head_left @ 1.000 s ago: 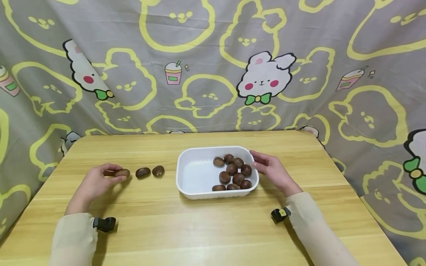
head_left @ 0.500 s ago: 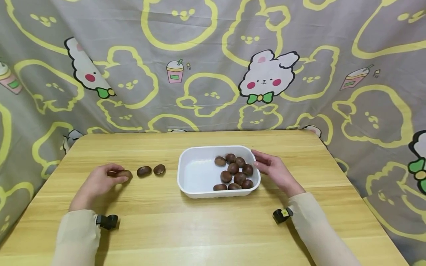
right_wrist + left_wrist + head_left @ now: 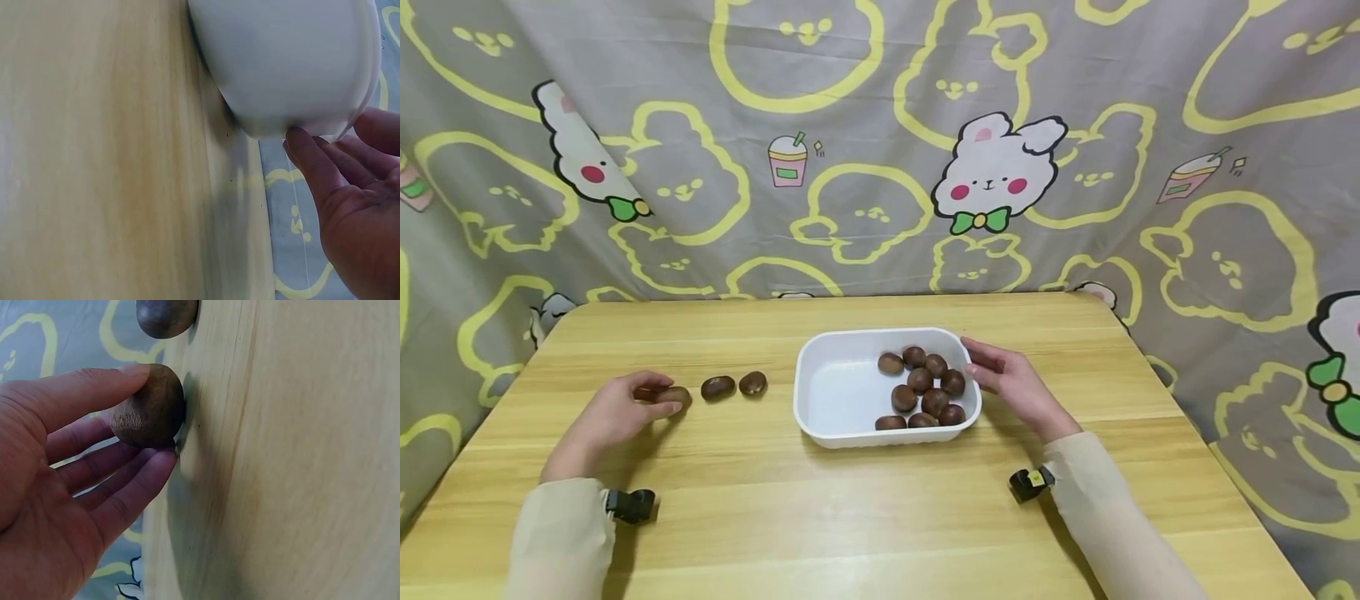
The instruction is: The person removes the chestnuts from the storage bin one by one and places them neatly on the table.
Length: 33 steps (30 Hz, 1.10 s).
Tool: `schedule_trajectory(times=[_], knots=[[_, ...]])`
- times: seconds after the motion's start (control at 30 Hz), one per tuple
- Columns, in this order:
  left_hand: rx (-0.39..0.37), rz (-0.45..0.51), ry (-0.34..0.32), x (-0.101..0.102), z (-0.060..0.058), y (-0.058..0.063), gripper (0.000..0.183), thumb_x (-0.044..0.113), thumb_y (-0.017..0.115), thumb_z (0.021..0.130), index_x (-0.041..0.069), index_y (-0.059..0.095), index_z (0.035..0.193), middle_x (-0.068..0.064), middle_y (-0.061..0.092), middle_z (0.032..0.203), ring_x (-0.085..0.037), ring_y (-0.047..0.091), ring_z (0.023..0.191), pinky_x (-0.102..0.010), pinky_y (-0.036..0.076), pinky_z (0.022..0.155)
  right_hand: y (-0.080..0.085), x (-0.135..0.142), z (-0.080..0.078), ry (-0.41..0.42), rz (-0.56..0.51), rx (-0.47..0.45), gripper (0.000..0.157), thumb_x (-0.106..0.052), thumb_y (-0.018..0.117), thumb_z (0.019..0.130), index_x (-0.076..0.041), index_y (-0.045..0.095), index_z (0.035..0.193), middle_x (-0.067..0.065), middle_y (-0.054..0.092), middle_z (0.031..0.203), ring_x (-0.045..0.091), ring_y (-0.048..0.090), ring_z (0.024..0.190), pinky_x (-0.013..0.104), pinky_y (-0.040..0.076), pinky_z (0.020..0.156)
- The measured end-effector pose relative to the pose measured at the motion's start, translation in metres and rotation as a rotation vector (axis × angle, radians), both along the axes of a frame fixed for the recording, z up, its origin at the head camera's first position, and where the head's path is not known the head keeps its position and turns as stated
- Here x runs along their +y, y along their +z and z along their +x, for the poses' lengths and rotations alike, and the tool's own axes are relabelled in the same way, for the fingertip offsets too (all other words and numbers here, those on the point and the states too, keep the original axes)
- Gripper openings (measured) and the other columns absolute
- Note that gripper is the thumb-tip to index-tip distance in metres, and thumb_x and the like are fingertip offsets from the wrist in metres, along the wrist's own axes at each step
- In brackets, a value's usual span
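Observation:
My left hand (image 3: 620,410) pinches a brown chestnut (image 3: 152,406) between thumb and fingers, low over the table at the left. To its right in the head view lie two more chestnuts, a longish one (image 3: 718,387) and a rounder one (image 3: 753,383). A white rectangular tray (image 3: 831,400) stands at the middle, with several chestnuts (image 3: 921,381) gathered in its right half. My right hand (image 3: 1015,383) rests its fingertips against the tray's right end, at the rim and outer wall. In the right wrist view the fingers (image 3: 315,162) touch that outer wall.
The wooden table (image 3: 865,525) ends at a back edge, where a grey curtain (image 3: 865,242) with cartoon animals hangs. More curtain runs along both sides. A small black camera (image 3: 631,505) sits on the left wrist, another (image 3: 1028,483) on the right.
The left hand keeps hold of its chestnut, at nearly the same spot. The right hand stays at the tray. The head view has shifted slightly; otherwise the scene looks the same.

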State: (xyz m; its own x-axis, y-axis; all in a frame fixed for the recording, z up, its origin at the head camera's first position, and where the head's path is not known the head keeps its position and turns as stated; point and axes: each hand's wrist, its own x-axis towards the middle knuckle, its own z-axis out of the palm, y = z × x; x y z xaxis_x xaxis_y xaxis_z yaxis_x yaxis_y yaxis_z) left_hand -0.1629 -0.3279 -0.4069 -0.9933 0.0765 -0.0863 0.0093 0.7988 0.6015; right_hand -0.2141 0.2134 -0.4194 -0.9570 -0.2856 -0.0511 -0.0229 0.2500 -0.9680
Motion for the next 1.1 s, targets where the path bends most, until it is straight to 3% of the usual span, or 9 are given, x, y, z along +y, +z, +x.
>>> schedule_trajectory(times=[0.2, 0.4, 0.7, 0.9, 1.1], knots=[[0.001, -0.008, -0.011, 0.0, 0.002, 0.001, 0.058, 0.032, 0.072, 0.092, -0.01, 0.054, 0.128, -0.031, 0.059, 0.12, -0.047, 0.053, 0.111, -0.057, 0.042, 0.089, 0.0, -0.001, 0.001, -0.006, -0.007, -0.005, 0.05, -0.007, 0.058, 0.099, -0.001, 0.042, 0.147, 0.023, 0.045, 0.144, 0.035, 0.047, 0.128, 0.031, 0.05, 0.092], [-0.035, 0.062, 0.033, 0.002, 0.005, 0.01, 0.072, 0.046, 0.065, 0.093, -0.005, 0.046, 0.139, -0.029, 0.047, 0.138, -0.05, 0.044, 0.123, -0.061, 0.038, 0.095, 0.0, -0.001, 0.001, -0.003, -0.001, -0.006, 0.051, -0.008, 0.058, 0.1, -0.002, 0.041, 0.147, 0.022, 0.045, 0.145, 0.034, 0.046, 0.129, 0.033, 0.048, 0.094], [0.058, 0.105, 0.022, 0.031, 0.002, 0.035, 0.063, 0.05, 0.06, 0.095, 0.001, 0.054, 0.134, -0.023, 0.054, 0.132, -0.046, 0.052, 0.119, -0.059, 0.042, 0.093, -0.001, 0.001, -0.001, 0.001, 0.003, 0.006, 0.051, -0.009, 0.059, 0.099, -0.002, 0.042, 0.147, 0.021, 0.045, 0.145, 0.033, 0.045, 0.131, 0.033, 0.045, 0.097], [0.126, 0.161, -0.022, 0.059, 0.001, 0.055, 0.051, 0.045, 0.063, 0.095, 0.008, 0.059, 0.129, -0.015, 0.06, 0.126, -0.038, 0.06, 0.114, -0.052, 0.047, 0.093, -0.002, 0.001, -0.001, 0.001, 0.003, 0.013, 0.05, -0.007, 0.059, 0.099, -0.001, 0.043, 0.146, 0.021, 0.045, 0.145, 0.034, 0.045, 0.131, 0.035, 0.044, 0.099], [0.149, 0.244, -0.091, 0.085, -0.005, 0.064, 0.045, 0.038, 0.068, 0.093, 0.007, 0.062, 0.125, -0.01, 0.061, 0.124, -0.029, 0.062, 0.112, -0.033, 0.052, 0.089, -0.001, -0.001, -0.001, -0.007, 0.006, 0.025, 0.05, -0.005, 0.058, 0.099, 0.0, 0.043, 0.146, 0.021, 0.045, 0.144, 0.034, 0.045, 0.131, 0.035, 0.043, 0.099]])
